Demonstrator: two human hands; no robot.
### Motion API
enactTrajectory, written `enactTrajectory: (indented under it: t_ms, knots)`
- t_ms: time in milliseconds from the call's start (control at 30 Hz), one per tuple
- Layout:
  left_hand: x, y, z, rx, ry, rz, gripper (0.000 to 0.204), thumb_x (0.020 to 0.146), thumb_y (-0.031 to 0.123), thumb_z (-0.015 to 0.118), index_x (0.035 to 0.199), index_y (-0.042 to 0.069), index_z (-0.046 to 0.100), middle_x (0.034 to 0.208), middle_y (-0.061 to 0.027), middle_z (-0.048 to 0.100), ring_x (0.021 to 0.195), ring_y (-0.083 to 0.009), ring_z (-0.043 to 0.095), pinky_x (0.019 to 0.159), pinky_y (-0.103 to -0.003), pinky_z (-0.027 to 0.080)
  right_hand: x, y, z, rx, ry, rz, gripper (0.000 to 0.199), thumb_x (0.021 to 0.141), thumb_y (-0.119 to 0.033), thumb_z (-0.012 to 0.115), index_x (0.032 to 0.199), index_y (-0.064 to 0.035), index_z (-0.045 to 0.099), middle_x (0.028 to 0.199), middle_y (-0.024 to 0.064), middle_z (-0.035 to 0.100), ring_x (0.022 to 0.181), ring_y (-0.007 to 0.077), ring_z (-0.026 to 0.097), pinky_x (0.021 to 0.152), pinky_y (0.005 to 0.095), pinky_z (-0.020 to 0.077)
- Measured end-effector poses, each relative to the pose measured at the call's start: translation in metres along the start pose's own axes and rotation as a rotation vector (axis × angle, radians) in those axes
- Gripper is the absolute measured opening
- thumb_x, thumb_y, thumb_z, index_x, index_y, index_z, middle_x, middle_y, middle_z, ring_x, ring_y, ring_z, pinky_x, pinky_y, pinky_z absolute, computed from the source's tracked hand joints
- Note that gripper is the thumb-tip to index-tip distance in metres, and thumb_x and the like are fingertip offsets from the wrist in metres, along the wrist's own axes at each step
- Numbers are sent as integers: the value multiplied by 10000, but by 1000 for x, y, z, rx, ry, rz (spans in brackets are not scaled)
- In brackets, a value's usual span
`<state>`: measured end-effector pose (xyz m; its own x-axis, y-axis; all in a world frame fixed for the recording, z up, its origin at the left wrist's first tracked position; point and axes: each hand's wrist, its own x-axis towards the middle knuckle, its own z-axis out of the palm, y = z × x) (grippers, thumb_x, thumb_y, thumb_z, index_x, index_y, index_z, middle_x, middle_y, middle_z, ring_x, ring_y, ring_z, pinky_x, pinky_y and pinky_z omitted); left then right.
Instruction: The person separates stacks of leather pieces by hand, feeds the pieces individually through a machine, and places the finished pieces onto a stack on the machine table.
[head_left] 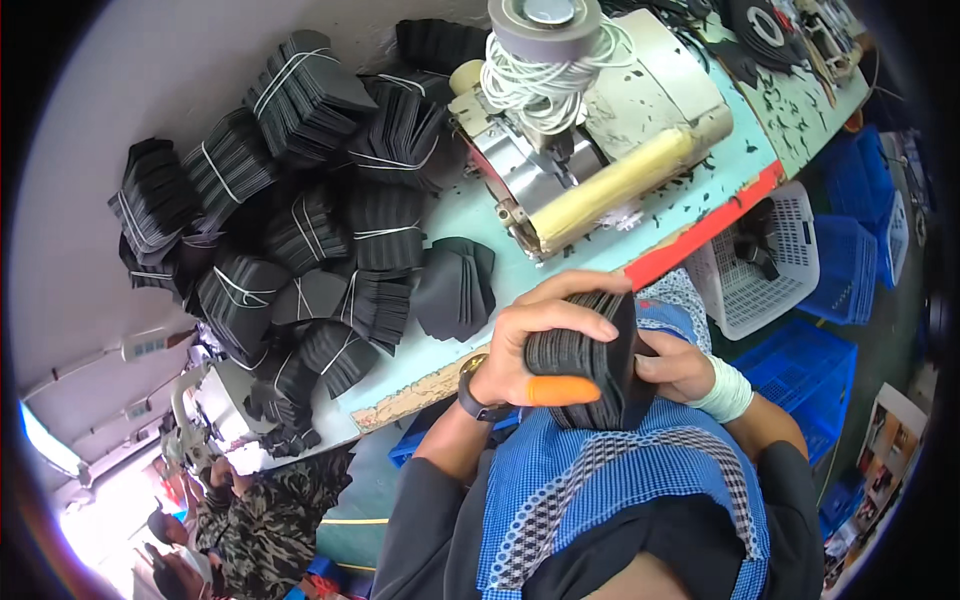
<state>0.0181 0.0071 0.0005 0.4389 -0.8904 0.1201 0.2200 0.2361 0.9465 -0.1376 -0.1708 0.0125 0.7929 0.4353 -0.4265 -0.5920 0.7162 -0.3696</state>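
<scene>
A thick stack of thin black pieces (565,355) is held up over my lap, its layers showing on the left side. My left hand (515,345) is closed round that stack, with an orange finger cover on the thumb and a watch at the wrist. At the stack's right edge my right hand (680,368) grips with the thumb in front; its other fingers are partly hidden. White wrapping covers the right wrist. Nearby on the table lies a smaller loose stack of black pieces (450,290), with no band visible round it.
Several black bundles tied with white bands (235,285) are piled on the table's left. A machine (650,85) with a yellow roll (615,190), white cord (545,85) and tape stands ahead. White (735,310) and blue (800,375) baskets are at right. Another person (265,520) works far left.
</scene>
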Motion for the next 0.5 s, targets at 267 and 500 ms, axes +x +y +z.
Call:
enactTrajectory:
  t_ms: [267, 500]
  knots:
    - [28, 28, -16, 346, 46, -550, 452, 856, 162, 716, 1241, 31, 519, 1128, -136, 602, 1059, -206, 587, 916, -326, 457, 40, -38, -15, -969, 380, -119, 667, 887, -367, 663, 1337, 77, 447, 1200, 248, 593, 1127, 271, 595, 963, 351, 460]
    - [55, 5, -49, 256, 219, -672, 386, 879, 208, 728, 1133, -61, 616, 947, -72, 706, 817, -87, 626, 726, -252, 519, 45, -48, -30, -351, 222, -187, 485, 962, -201, 556, 1358, 60, 458, 1174, 123, 620, 1040, 173, 604, 940, 313, 477]
